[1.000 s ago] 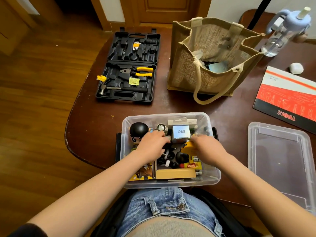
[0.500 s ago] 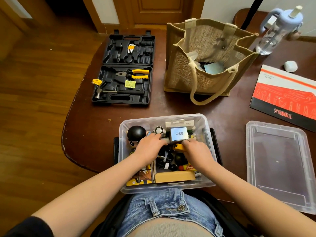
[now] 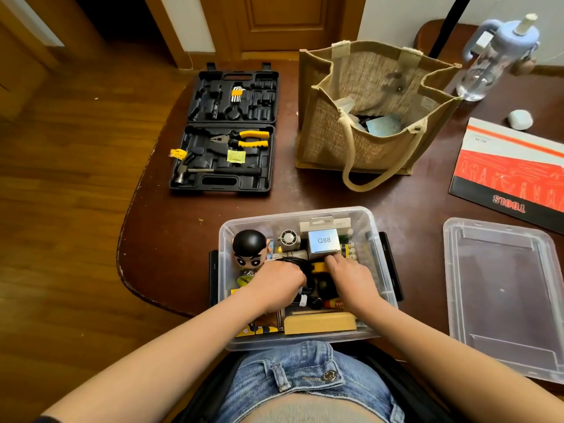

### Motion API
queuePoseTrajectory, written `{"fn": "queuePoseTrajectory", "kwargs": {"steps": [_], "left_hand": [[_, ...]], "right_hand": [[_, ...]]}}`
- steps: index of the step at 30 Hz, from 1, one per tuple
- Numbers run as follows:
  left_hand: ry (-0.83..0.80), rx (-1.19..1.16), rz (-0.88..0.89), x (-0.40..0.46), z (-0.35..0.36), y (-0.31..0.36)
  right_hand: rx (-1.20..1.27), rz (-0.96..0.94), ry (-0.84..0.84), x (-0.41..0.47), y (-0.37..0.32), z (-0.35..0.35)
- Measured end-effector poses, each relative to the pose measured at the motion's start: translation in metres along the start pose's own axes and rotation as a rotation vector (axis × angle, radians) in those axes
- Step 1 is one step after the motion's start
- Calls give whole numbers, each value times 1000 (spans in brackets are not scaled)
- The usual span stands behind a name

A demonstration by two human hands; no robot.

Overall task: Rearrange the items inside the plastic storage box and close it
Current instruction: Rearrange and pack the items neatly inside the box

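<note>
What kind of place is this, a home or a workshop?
Most likely a room in a home, not a workshop. A rounded dark wooden table stands on a wood plank floor near a panelled wooden door, and household things such as a jute tote bag sit on it.

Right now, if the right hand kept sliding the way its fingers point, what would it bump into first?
Most likely the small silver box marked Q88. The right hand points away from the person, its fingertips just short of that box, above a yellow item. Depth is hard to judge from here.
</note>
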State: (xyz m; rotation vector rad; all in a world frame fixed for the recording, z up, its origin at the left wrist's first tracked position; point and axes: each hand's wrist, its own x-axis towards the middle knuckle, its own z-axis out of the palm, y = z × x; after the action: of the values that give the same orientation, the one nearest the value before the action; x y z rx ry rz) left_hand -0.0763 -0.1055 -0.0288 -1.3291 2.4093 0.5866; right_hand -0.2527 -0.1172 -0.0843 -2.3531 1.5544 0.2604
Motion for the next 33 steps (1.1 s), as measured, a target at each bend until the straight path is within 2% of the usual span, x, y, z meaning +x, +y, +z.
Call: {"fn": "queuePoseTrajectory", "kwargs": {"steps": [3, 7, 13, 21, 27, 33], "left_hand": [[-13, -11, -11, 3, -1, 7], [-187, -97, 4, 13, 5, 11], [-379, 63, -36, 24, 14, 19], [-349, 4, -76, 22, 16, 18], [-372, 51, -69, 24, 16, 23], [-270, -237, -123, 26, 21, 26]], "right_hand": [[51, 23, 44, 0, 4, 1], [98, 51, 74, 0, 3, 2], [43, 95, 72, 3, 4, 5], [79, 108, 90, 1, 4, 4], [56, 131, 30, 1, 4, 2], [143, 193, -9, 5, 1, -4]]}}
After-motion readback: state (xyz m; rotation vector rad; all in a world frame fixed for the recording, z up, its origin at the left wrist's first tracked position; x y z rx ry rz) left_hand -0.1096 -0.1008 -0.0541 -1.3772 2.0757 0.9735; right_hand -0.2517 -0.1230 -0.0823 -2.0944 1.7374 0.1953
